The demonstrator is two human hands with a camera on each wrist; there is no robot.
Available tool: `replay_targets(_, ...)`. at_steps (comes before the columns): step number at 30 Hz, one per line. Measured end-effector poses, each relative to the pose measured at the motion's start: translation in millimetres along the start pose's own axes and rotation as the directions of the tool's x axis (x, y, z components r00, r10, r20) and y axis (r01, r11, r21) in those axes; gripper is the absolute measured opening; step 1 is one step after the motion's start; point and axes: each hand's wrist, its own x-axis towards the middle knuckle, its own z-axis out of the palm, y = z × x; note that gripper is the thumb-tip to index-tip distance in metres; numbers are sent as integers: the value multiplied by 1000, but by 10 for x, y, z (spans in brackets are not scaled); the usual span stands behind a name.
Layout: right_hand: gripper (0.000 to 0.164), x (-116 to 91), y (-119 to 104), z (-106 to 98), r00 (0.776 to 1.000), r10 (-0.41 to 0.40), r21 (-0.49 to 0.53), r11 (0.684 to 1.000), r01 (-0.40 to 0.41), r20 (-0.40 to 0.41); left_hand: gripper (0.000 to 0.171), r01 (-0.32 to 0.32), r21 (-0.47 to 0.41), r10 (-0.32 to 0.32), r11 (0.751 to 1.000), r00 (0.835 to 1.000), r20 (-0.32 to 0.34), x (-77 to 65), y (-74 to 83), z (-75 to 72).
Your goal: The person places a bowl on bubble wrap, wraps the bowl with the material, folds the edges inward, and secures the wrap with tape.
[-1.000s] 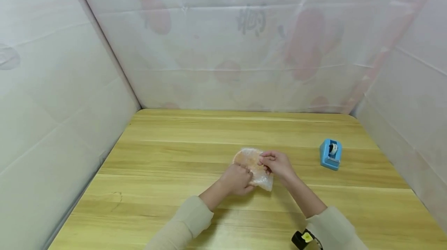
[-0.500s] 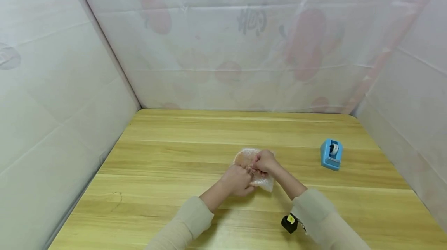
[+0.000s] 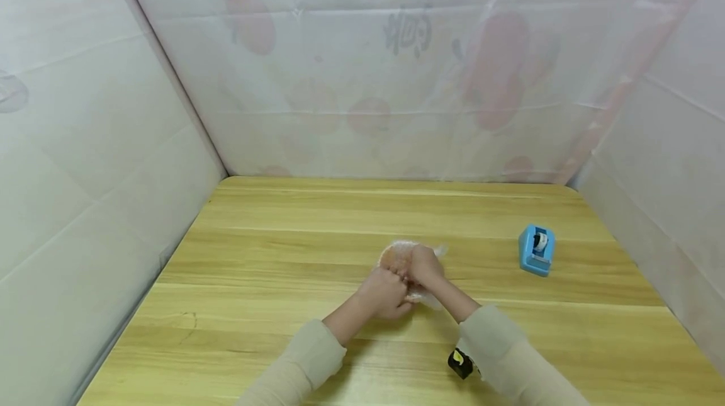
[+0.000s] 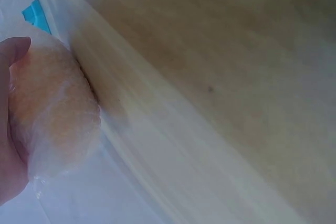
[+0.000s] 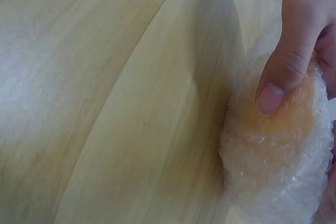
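A rounded orange item wrapped in clear bubble wrap (image 3: pixel 393 257) lies mid-table under both hands; what it is, I cannot tell. My left hand (image 3: pixel 384 293) grips its near left side with curled fingers. On the right side, my right hand (image 3: pixel 425 265) holds the wrap and covers much of the bundle, close against the left hand. The right wrist view shows a thumb (image 5: pixel 281 80) pressing the bubble wrap (image 5: pixel 273 166) over the orange patch. In the left wrist view, the left hand (image 4: pixel 9 129) holds the edge of the wrapped bundle (image 4: pixel 58 108).
A blue tape dispenser (image 3: pixel 536 250) with a roll stands at the right of the wooden table (image 3: pixel 272 255). A small black device with a yellow mark (image 3: pixel 460 363) sits by the right sleeve. Pale sheet walls (image 3: pixel 340 78) enclose the table's back and sides.
My right hand has moved left over the bundle to meet the left hand, bringing the wrap's right side inward. The left hand has stayed in place.
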Motion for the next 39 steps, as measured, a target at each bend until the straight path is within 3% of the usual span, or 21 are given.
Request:
replay_targets(5,36,0,13,20,999,-22,-67,998,20,-27,51,-5,-15,5,1000,1000,-18,13,16,6)
replay_targets(12,37,-53,27,58,994,-95,-108,990,89,-51,50,1,-39,0,999,1000,12,16,24,12)
replay_targets(18,30,-120,28,76,977,-196,-212,961,175,-84,50,4,-64,-2,998,999,32,7,17,5)
replay_targets(21,25,-144,31,53,964,-249,-211,951,225,-92,50,3,-57,-1,998,1000,28,10,18,11)
replay_targets(28,21,-126,34,22,966,-248,-214,950,228,-70,47,9,-32,-9,999,1000,12,44,18,18)
replay_targets(30,25,-105,41,24,961,-268,-195,949,249,-75,48,12,-27,-11,1000,1000,19,56,14,22)
replay_targets(34,30,-37,76,56,920,-379,-119,922,368,-99,51,11,-12,-10,1000,1000,27,63,7,28)
replay_targets(39,30,32,109,81,890,-451,-34,892,450,-67,53,11,-1,-11,1000,1000,12,37,10,24)
